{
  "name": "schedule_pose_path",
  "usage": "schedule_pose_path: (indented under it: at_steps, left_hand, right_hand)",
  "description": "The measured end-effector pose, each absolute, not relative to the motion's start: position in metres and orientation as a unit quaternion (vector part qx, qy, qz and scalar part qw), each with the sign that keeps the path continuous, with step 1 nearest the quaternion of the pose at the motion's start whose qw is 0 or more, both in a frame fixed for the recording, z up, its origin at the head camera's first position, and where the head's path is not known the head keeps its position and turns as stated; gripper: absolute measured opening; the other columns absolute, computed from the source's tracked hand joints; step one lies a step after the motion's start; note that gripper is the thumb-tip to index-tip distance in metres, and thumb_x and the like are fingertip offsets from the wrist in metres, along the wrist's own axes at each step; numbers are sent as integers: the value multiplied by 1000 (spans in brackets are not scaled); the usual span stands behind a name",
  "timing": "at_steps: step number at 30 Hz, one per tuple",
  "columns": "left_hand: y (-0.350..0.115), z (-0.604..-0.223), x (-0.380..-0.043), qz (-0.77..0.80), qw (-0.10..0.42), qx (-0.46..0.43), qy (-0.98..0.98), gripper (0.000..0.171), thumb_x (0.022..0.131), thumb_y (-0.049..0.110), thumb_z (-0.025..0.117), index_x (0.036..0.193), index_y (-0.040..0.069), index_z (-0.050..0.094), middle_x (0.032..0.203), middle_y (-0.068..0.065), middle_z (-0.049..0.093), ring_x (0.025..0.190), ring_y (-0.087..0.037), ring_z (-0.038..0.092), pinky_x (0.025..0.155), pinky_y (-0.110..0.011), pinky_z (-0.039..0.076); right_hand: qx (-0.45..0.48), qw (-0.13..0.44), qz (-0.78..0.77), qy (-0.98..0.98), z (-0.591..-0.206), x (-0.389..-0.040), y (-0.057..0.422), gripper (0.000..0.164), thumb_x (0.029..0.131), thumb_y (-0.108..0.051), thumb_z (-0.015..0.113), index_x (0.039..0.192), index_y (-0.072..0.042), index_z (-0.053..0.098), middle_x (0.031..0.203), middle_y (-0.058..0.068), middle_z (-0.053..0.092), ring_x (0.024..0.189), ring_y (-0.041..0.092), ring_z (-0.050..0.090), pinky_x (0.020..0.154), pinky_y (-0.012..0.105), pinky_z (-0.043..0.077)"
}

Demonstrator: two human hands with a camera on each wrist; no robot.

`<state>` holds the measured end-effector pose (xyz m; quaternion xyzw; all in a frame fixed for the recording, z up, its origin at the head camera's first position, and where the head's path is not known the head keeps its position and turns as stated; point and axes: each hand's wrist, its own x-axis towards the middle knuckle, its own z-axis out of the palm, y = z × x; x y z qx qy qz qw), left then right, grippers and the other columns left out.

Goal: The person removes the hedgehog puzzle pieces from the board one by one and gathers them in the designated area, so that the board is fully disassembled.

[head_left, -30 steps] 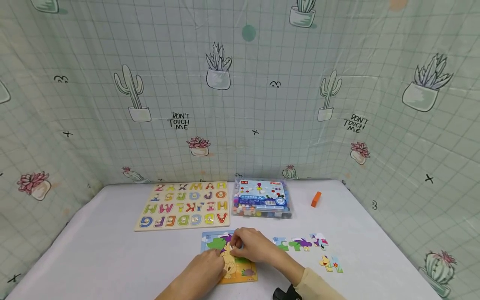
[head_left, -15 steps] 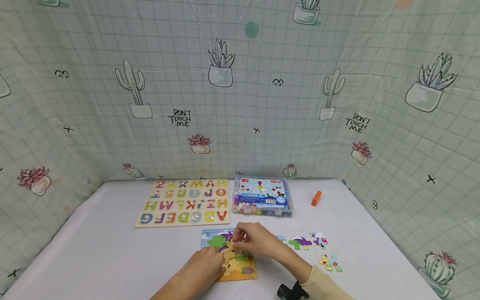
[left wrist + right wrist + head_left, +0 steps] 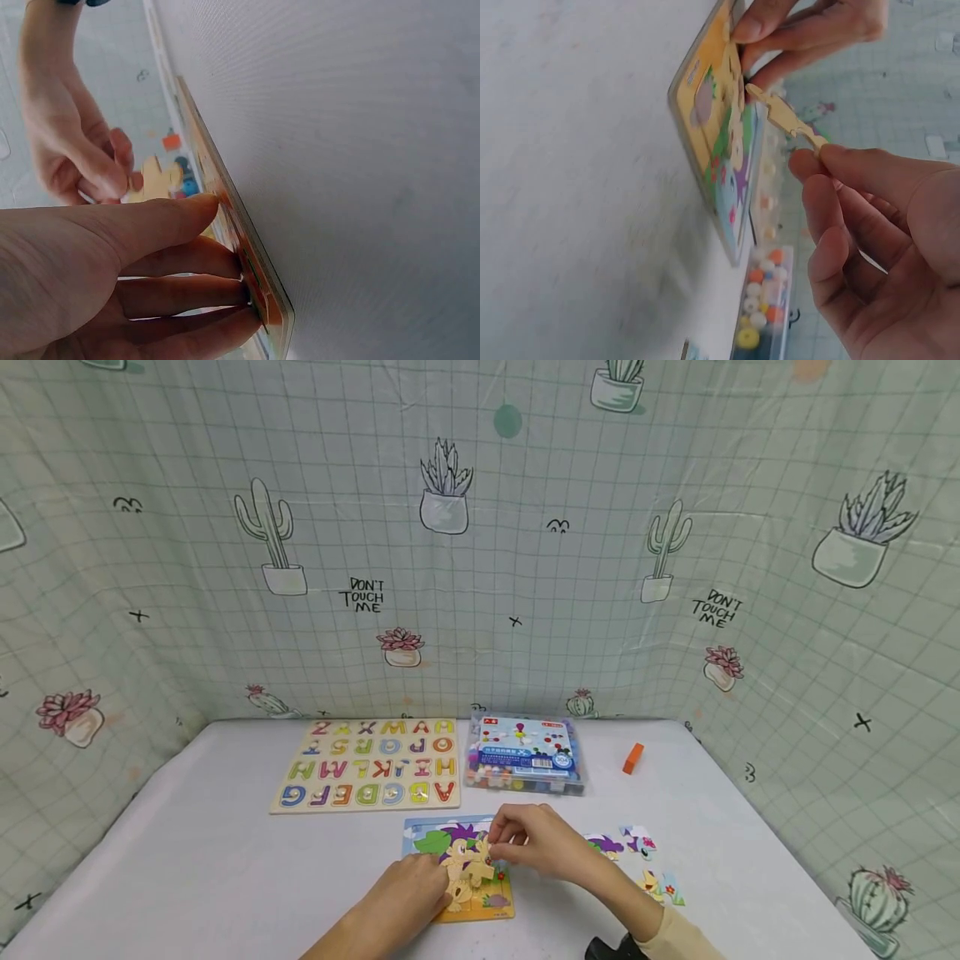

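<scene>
A small cartoon jigsaw board (image 3: pixel 491 912) with an orange lower border and blue top lies on the white table. My right hand (image 3: pixel 542 843) pinches a jigsaw piece (image 3: pixel 784 116) between thumb and index finger, tilted over the board's right half. The piece looks wood-coloured, with a knobbed outline. My left hand (image 3: pixel 408 885) rests at the board's left side, its fingers extended and fingertips touching the board's face, as the left wrist view shows. Part of the picture is hidden beneath that hand. Right of the right hand lie several loose jigsaw pieces (image 3: pixel 637 842), partly covered by the forearm.
Behind the jigsaw, a wooden alphabet board (image 3: pixel 363 814) lies at the back left. Beside it is a clear plastic box (image 3: pixel 525 756) of coloured beads with a printed label. An orange block (image 3: pixel 633 758) lies at the back right, before a patterned cloth backdrop (image 3: pixel 480 568).
My right hand has moved right and lifted the pinched jigsaw piece off the board's middle, uncovering more of the picture. The left hand stays nearly in place.
</scene>
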<state>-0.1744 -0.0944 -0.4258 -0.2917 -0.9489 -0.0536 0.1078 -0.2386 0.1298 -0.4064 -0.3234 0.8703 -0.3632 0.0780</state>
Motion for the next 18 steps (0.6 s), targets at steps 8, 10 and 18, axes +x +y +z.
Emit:
schedule_pose_path:
  at_steps: [8,10,18]
  left_hand:
    - [-93,-425,-174,-45,102,-289,-951,21,80,19,76,68,5,68,68,-4,62,59,-12,50,56,-28,51]
    - [-93,-425,-174,-42,101,-288,-951,20,81,19,77,69,4,69,69,-4,62,59,-12,50,56,-28,51]
    - [-94,-426,-174,-44,108,-291,-950,19,81,18,75,70,4,68,68,-4,61,58,-11,45,55,-27,48]
  right_hand:
    - [-292,99,-367,877,-414,-236,174,7,91,-20,70,94,-15,68,82,-3,71,66,4,62,58,21,52]
    - [-286,98,-363,881,-417,-236,187,7,91,-20,69,94,-14,69,82,-3,70,66,3,61,58,21,51]
    - [-257,84,-353,896,-421,-236,232,9,90,-24,70,93,-16,71,82,-5,69,68,0,56,59,19,49]
